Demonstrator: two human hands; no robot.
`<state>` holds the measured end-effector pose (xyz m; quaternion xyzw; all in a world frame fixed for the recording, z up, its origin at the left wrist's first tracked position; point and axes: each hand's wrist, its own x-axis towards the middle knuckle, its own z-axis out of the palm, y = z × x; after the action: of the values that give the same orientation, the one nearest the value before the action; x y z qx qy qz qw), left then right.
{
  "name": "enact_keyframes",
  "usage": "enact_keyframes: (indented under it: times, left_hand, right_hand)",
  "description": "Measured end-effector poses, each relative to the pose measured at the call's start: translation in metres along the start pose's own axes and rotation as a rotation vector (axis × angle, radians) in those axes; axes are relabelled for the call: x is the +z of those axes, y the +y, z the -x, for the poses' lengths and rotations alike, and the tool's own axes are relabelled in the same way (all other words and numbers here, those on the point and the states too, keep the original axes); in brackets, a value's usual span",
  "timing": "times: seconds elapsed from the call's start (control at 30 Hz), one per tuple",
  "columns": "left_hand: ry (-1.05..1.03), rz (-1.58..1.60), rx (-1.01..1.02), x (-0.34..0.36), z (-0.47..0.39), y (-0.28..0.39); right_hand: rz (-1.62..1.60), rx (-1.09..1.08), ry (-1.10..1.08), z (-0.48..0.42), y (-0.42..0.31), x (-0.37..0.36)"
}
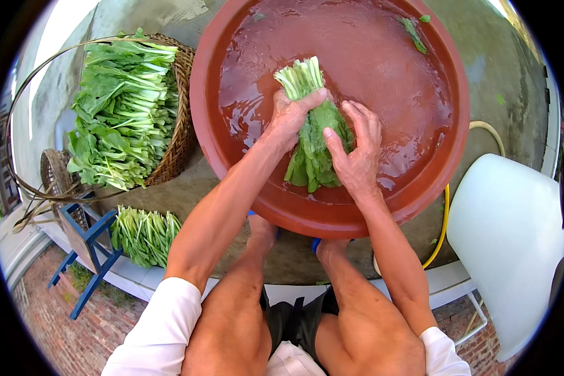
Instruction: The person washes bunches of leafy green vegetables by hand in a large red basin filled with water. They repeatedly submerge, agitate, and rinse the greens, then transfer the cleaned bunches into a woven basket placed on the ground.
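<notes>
A bunch of leafy greens (320,136) is held over the water in a large reddish-brown basin (201,101), its pale cut stems pointing away from me and its leaves towards me. My left hand (295,113) grips the bunch just below the stem ends, thumb across the top. On the other side, my right hand (357,148) rests against the leaves with its fingers spread and curved; it is not closed around them. The lowest leaves seem to meet the water. Loose leaf pieces (412,35) lie at the basin's far right side.
Left of the basin, a woven basket (182,103) with a hoop handle holds stacked greens (122,113). More greens (145,235) lie below it, beside a blue-framed stool (91,239). At the right are a yellow hose (444,221) and a white plastic chair (503,225).
</notes>
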<state>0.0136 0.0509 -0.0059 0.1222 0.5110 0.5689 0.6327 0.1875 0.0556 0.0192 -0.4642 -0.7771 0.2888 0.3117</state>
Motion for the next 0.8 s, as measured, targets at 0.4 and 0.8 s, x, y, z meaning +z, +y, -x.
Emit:
enact_keyframes:
  times: [0.4, 0.8]
  left_hand:
    - [-0.74, -1.347, 1.428, 0.074, 0.032, 0.134]
    - [-0.822, -2.103, 0.867, 0.006, 0.035, 0.044]
  right_hand:
    - [-1.369, 0.824, -0.331, -0.052, -0.014, -0.088]
    - [-1.238, 0.885, -0.647, 0.01, 0.055, -0.013]
